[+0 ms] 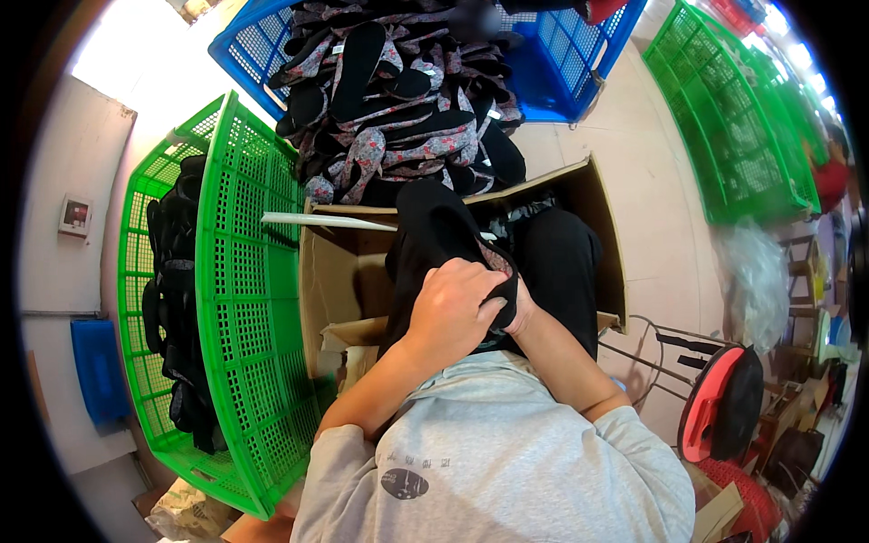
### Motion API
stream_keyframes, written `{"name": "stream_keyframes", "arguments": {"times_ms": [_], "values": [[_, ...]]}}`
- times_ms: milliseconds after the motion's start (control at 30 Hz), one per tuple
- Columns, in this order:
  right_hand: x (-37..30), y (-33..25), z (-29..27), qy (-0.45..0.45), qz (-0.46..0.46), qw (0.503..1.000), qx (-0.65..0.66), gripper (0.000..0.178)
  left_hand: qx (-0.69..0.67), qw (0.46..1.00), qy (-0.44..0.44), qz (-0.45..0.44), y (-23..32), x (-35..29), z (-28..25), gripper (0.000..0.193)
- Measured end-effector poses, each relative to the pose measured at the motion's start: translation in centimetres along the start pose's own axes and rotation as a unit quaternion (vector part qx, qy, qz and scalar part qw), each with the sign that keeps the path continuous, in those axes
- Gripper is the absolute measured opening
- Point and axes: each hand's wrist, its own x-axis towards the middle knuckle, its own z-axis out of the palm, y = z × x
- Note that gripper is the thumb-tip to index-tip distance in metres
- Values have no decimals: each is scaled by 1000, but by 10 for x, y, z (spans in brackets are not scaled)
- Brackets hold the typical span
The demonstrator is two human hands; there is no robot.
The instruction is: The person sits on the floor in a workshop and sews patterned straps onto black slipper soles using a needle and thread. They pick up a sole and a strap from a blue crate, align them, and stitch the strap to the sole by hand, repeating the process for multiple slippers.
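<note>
Above my lap, both hands hold a black slipper point(436, 210), one end pointing away from me and a strip of red-and-grey floral fabric showing along its right side. My left hand point(450, 306) lies over the slipper's near part with its fingers curled across it. At the slipper's right edge, my right hand point(522, 309) grips the near end from the side and below; most of its fingers are hidden. Just beyond, many similar floral and black slippers point(398, 127) lie in a heap.
An open cardboard box point(608, 240) surrounds my knees, with a white stick point(326, 220) across it. The slipper heap spills from a blue crate point(563, 90). A green crate point(249, 299) with black items stands left; another green crate point(724, 127) is far right. A red-and-black round seat point(724, 403) is at right.
</note>
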Motion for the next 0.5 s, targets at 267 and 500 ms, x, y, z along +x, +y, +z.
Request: {"name": "stream_keyframes", "arguments": {"times_ms": [267, 500], "values": [[0, 0, -5, -140, 52, 976, 159, 36, -15, 1000, 21, 3, 13, 11, 15, 29], [11, 7, 0, -161, 66, 968, 179, 36, -6, 999, 44, 15, 11, 17, 25, 29]]}}
